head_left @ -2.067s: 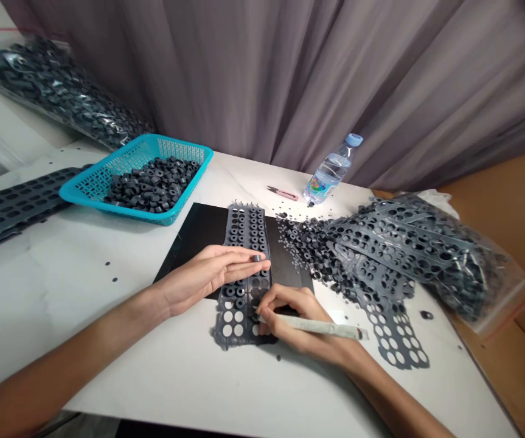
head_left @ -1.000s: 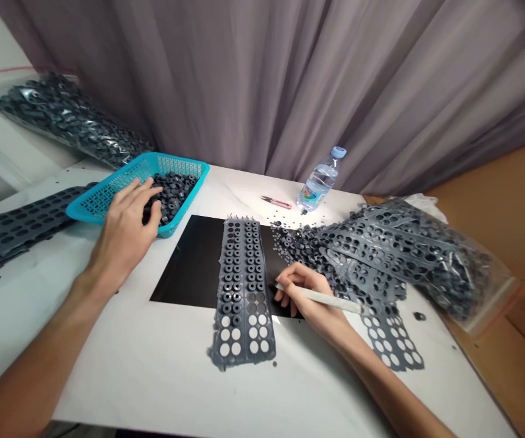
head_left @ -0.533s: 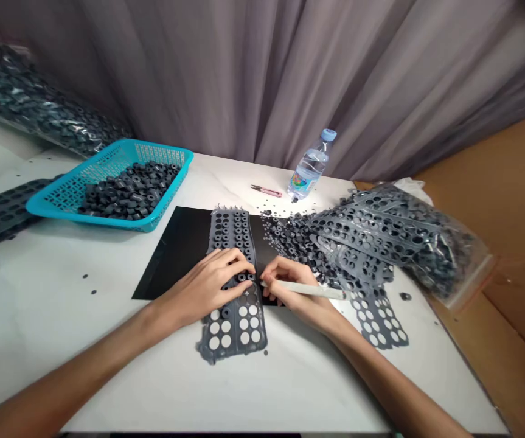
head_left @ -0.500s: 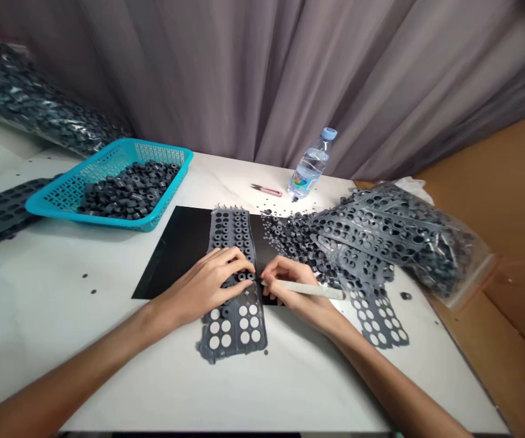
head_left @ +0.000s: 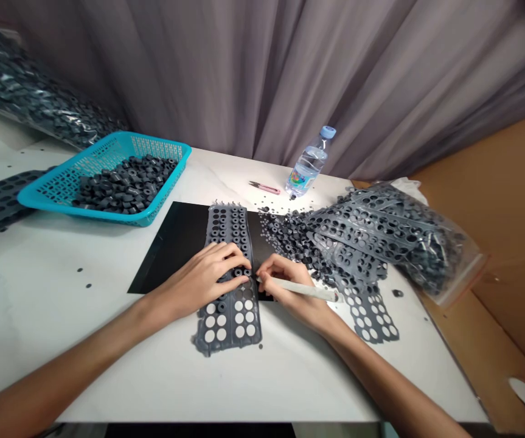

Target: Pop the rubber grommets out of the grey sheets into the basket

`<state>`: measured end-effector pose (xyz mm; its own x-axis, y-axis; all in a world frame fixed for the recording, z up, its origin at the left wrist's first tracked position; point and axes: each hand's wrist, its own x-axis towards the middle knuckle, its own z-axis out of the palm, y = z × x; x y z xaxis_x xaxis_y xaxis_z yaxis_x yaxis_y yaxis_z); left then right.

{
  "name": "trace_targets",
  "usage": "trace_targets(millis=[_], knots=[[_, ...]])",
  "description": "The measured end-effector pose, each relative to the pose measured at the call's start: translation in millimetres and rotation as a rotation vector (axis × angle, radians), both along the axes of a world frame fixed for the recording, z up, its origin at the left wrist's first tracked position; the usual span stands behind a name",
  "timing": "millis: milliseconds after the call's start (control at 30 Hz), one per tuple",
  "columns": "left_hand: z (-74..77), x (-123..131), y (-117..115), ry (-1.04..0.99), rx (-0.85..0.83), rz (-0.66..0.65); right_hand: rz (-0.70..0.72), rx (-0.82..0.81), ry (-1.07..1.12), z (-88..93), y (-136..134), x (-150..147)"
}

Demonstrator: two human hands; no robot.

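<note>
A dark grey rubber sheet with rows of round holes and ring-shaped parts (head_left: 247,316) lies partly on a black mat (head_left: 166,249). My left hand (head_left: 214,272) rests on the sheet, fingers apart, with thumb and index fingertip on either side of some rings near its right edge. Pinched in my right hand (head_left: 287,286) is a white pen-like tool (head_left: 310,290), its tip close to the sheet's right edge beside my left fingertips. The exact tip contact is too small to tell.
At the left stands a blue basket (head_left: 162,204) of black parts, with a bag of parts (head_left: 29,91) behind. Loose parts (head_left: 299,240), punched sheets (head_left: 372,225) and a plastic bag (head_left: 445,255) lie right. Farther back are a bottle (head_left: 310,164) and pink snips (head_left: 266,187).
The whole view has shifted slightly, so things appear a little further left and up. Both hands keep nearly the same place on the sheet.
</note>
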<state>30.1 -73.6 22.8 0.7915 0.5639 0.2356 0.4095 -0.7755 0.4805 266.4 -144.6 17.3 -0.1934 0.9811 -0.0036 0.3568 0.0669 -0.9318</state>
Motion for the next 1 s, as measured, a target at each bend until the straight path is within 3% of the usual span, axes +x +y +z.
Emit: trace_targets(millis=[300,467,700,867,1000], knots=[[2.1,8.4,-5.4,0.101,0.254,-0.03,0.011,0.079,-0.091,0.8,-1.4,-2.6],[-1.4,8.9,-10.0,0.08,0.2,-0.002,0.0,0.147,-0.119,-4.6,-2.2,-5.8],[-16.3,13.8,-3.7,-0.016,0.149,0.051,0.013,0.254,-0.149,-26.8,11.0,-3.8],[-8.2,8.1,0.3,-0.076,0.065,-0.02,0.004,0.173,0.087,-14.6,4.9,-5.4],[-8.0,7.2,4.8,-0.081,-0.022,-0.03,-0.025,0.087,0.156,-7.1,4.2,-5.0]])
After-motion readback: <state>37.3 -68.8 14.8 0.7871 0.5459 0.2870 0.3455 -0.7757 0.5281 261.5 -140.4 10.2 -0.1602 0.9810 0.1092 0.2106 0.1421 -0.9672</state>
